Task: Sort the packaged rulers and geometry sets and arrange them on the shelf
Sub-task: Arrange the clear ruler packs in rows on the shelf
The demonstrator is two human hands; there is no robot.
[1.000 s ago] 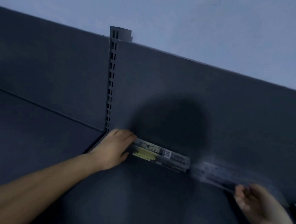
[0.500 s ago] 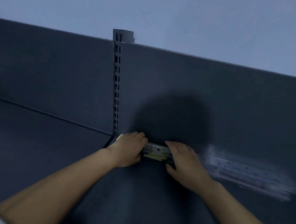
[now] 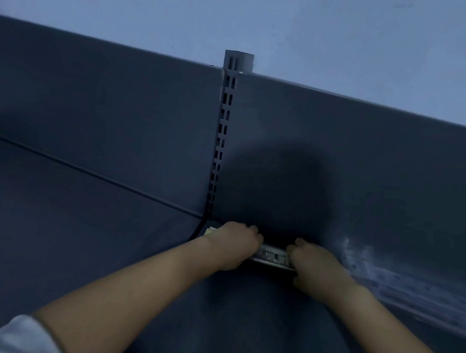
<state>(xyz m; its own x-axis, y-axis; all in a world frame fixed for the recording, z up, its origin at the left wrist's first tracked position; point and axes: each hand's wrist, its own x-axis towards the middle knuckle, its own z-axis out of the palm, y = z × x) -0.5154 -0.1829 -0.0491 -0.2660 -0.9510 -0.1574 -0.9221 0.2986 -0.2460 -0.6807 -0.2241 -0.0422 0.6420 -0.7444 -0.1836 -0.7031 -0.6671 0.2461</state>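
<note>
A packaged geometry set (image 3: 273, 257) with a printed white label lies on the dark shelf (image 3: 244, 315), pushed against the back panel. My left hand (image 3: 235, 245) grips its left end, where a yellow corner sticks out. At the set's right end my right hand (image 3: 313, 267) holds it with curled fingers. Only a short strip of the pack shows between the hands. To the right, several clear packaged rulers (image 3: 416, 294) lie in a row along the back panel.
A slotted metal upright (image 3: 220, 148) divides the dark back panel (image 3: 364, 171) into two bays. The left bay's shelf (image 3: 58, 219) lies beside this one. A pale wall (image 3: 265, 18) rises above the panel.
My right hand came in from the far right and took the set's right end, then slid slightly right. My left hand stayed on the left end.
</note>
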